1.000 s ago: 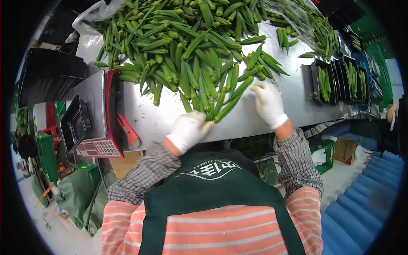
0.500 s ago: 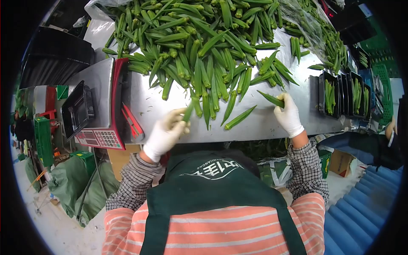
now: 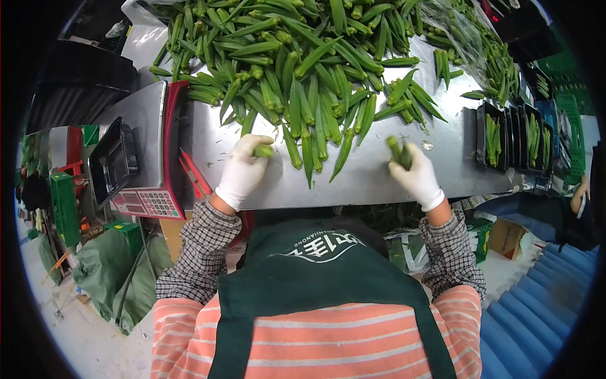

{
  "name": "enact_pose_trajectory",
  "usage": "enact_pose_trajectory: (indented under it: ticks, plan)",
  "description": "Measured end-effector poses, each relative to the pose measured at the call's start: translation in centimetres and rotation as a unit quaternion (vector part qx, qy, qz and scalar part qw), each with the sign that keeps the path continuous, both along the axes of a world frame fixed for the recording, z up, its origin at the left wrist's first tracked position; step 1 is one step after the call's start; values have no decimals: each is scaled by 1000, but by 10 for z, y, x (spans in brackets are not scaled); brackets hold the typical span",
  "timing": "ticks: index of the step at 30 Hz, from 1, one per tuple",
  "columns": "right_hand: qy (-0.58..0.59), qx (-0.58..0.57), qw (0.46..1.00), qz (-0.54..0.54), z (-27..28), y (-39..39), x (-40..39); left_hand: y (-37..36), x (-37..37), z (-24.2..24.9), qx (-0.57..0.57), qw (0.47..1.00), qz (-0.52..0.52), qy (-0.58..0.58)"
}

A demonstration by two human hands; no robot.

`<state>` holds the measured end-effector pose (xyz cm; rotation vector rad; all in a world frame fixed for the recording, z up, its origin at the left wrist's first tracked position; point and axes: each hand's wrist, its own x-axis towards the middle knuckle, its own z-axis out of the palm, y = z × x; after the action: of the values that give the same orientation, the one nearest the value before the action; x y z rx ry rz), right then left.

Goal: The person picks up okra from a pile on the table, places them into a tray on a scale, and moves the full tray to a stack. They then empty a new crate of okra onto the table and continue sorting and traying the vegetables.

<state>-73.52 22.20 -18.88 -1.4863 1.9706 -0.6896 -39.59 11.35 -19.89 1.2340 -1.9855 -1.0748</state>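
Note:
My left hand [image 3: 243,169], in a white glove, is closed on an okra pod [image 3: 263,151] whose pale stem end sticks out to the right. Over to the right, my gloved right hand [image 3: 418,178] grips what look like two okra pods [image 3: 397,149], their ends pointing up and away from me. Most of their length is hidden by the fingers. Just beyond both hands, a large okra pile [image 3: 297,82] spreads over the metal table [image 3: 303,194]. Its nearest pods lie between the hands.
To the left stands a red-edged scale [image 3: 158,203] with a black tray [image 3: 113,161] tilted on it. A red box cutter [image 3: 196,174] lies beside it. Several black trays [image 3: 503,139] with okra stand at the right, near a plastic sheet [image 3: 451,31]. A person's hand [image 3: 579,194] shows far right.
The single pod near the table's front edge has left its spot, and my right hand now holds another pod. My left hand has moved slightly up, its pod turned sideways.

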Motion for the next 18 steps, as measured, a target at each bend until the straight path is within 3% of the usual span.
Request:
enact_pose_trajectory:
  ticks: [1,2,4,6,7,10,13,15,17,18]
  plan:
    - [-101,-13,993,-54,-5,-1,-7,-4,-1,-3,-89,992,-62,-70]
    - [-118,7,990,-73,7,-5,-9,-7,-3,-3,-177,967,-121,-140]
    - [-121,-45,989,-74,4,-11,-13,-7,-14,-2,-208,942,-179,-193]
    - [1,-129,992,11,-5,-19,-12,-11,-21,-16,-236,918,-213,-236]
    - [63,-170,982,53,-8,-24,-12,-13,-22,-20,-245,913,-216,-246]
    - [159,-102,977,98,-9,-43,-6,-18,-20,-6,-237,910,-234,-246]
    - [65,-77,991,90,2,-48,12,-13,2,17,-232,943,-163,-173]
    - [-43,-58,994,83,6,-42,32,-5,10,19,-2,998,-57,-4]
    - [-93,-105,984,112,6,-35,55,-4,13,17,167,975,34,143]
    - [-90,-64,983,145,1,-35,63,-5,13,19,237,951,38,197]
